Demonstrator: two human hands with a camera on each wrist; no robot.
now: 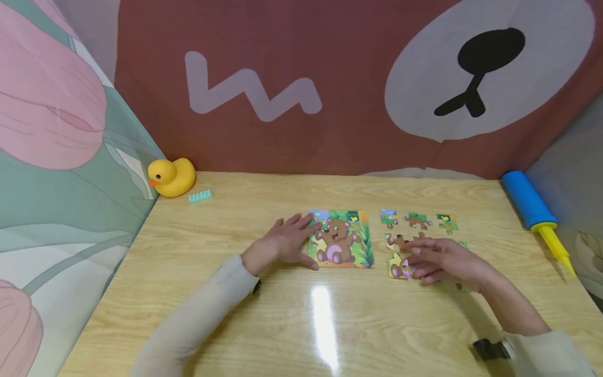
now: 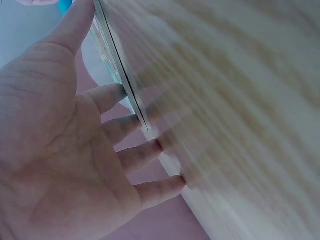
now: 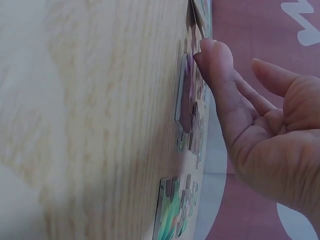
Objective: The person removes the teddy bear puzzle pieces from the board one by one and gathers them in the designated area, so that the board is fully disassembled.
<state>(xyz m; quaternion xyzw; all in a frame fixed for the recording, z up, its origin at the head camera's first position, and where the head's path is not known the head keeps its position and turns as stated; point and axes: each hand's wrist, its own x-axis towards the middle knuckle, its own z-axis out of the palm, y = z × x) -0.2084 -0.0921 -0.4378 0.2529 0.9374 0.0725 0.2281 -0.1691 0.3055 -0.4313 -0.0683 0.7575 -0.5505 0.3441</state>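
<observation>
A square bear picture (image 1: 341,238) lies flat on the wooden table. Spread along its left side, my left hand (image 1: 288,242) touches it with the fingers fairly straight. In the left wrist view, the thumb and some fingertips meet the thin edge of the picture board (image 2: 118,55), while other fingertips rest on the table. To the right, my right hand (image 1: 449,262) is over loose jigsaw pieces, its fingers slightly bent and nothing visibly held. A yellow and pink piece (image 1: 395,266) lies by its fingertips. The hand covers part of several pieces.
At the back of the pieces lie a blue-topped piece (image 1: 388,217) and a green corner piece (image 1: 446,223). A yellow rubber duck (image 1: 173,178) and a turquoise toy brick (image 1: 200,196) sit back left. A blue and yellow pump (image 1: 532,204) lies at the right edge.
</observation>
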